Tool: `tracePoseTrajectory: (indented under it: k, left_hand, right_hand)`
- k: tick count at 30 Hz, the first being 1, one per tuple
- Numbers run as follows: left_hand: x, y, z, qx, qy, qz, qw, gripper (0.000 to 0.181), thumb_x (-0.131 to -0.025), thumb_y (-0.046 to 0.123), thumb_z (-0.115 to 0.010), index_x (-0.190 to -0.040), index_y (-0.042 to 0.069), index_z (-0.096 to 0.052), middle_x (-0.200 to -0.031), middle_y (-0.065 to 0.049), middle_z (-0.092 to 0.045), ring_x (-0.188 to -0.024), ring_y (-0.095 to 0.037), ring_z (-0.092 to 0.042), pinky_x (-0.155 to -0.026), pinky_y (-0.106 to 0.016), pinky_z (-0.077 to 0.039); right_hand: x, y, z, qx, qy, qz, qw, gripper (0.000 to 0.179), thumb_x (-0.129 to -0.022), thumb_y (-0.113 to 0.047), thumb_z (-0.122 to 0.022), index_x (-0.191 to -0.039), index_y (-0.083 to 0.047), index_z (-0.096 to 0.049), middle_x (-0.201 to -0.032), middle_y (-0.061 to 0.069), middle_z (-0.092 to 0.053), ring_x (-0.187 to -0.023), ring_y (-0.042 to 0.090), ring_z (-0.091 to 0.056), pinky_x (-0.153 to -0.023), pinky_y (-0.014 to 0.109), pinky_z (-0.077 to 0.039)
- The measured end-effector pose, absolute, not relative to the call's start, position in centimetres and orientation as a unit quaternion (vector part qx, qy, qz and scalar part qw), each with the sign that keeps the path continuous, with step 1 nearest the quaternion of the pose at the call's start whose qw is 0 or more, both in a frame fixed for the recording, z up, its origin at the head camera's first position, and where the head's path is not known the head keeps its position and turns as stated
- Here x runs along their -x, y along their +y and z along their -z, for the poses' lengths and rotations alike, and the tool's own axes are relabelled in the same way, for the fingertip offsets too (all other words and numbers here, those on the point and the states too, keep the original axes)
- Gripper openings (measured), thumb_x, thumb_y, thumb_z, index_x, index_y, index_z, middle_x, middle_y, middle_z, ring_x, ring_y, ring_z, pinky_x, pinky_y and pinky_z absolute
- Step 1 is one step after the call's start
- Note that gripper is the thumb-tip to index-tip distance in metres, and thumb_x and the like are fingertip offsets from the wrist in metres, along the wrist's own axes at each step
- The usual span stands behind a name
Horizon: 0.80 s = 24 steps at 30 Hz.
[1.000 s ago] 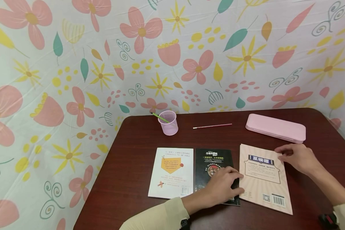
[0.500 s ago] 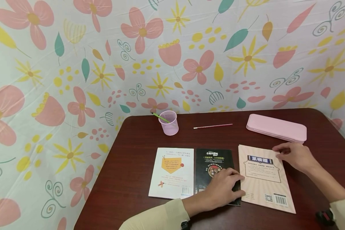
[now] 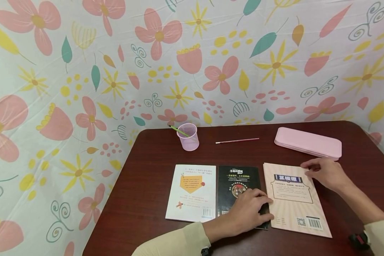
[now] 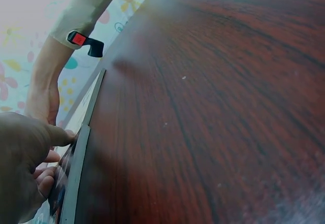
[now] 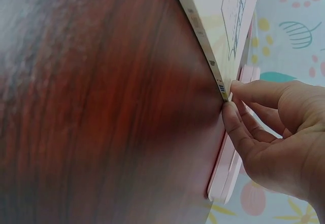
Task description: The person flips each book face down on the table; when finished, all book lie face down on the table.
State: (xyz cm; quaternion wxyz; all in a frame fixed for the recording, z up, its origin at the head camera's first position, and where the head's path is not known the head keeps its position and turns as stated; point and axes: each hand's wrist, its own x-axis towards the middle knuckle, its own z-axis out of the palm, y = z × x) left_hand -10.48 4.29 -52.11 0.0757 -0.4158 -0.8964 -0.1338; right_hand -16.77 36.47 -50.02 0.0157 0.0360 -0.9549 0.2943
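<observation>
Three books lie face down in a row on the dark wood table: a white book (image 3: 191,204), a black book (image 3: 225,193) and a cream book (image 3: 294,213), the last one tilted with its top toward the left. My left hand (image 3: 248,209) rests over the black book, its fingertips at the left edge of the cream book. At the cream book's upper right corner, my right hand (image 3: 328,172) pinches it between thumb and fingers; the right wrist view shows the thumb (image 5: 234,127) right at that corner. Part of the black book is hidden under my left hand.
Behind the books stand a pink mesh pen cup (image 3: 189,138) holding a green pencil (image 3: 178,131), and a red pencil (image 3: 238,140) lying flat. A pink pencil case (image 3: 308,142) is at the back right. A floral cloth (image 3: 192,71) hangs along the table's far edge.
The cream book has turned slightly, its top shifting left and its bottom shifting right. My right hand has moved a little left with the corner; my left hand has barely moved.
</observation>
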Motion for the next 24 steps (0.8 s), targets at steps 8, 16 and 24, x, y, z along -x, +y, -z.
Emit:
tracePoseTrajectory:
  k: [8,16,24]
  left_hand:
    - [10.36,4.23,52.22,0.42,-0.893,0.138,0.079,0.039,-0.095,0.053,-0.078,-0.127,0.03,-0.078,-0.123,0.014,-0.067,-0.106,0.001,-0.057,-0.091,-0.014,-0.046]
    - [10.31,4.09,52.15,0.422,-0.893,0.134,0.076,0.039,-0.096,0.054,-0.076,-0.127,0.031,-0.078,-0.124,0.015,-0.066,-0.106,0.002,-0.055,-0.091,-0.013,-0.044]
    - [10.49,4.0,52.29,0.428,-0.888,0.14,0.089,0.037,-0.095,0.053,-0.079,-0.123,0.03,-0.08,-0.123,0.014,-0.067,-0.105,0.002,-0.056,-0.09,-0.012,-0.044]
  right_hand:
    - [16.76,36.38,50.25,-0.036,-0.954,-0.297,0.015,0.018,-0.092,0.0,-0.077,-0.109,0.008,-0.075,-0.091,0.015,-0.069,-0.079,0.022,-0.06,-0.059,0.028,-0.044]
    - [16.75,36.15,50.28,-0.035,-0.954,-0.299,0.014,0.019,-0.092,0.001,-0.076,-0.109,0.009,-0.075,-0.09,0.014,-0.068,-0.079,0.022,-0.058,-0.058,0.027,-0.044]
    - [16.74,35.91,50.27,-0.039,-0.953,-0.3,0.019,0.019,-0.092,0.002,-0.076,-0.11,0.009,-0.075,-0.09,0.015,-0.068,-0.078,0.022,-0.058,-0.058,0.027,-0.044]
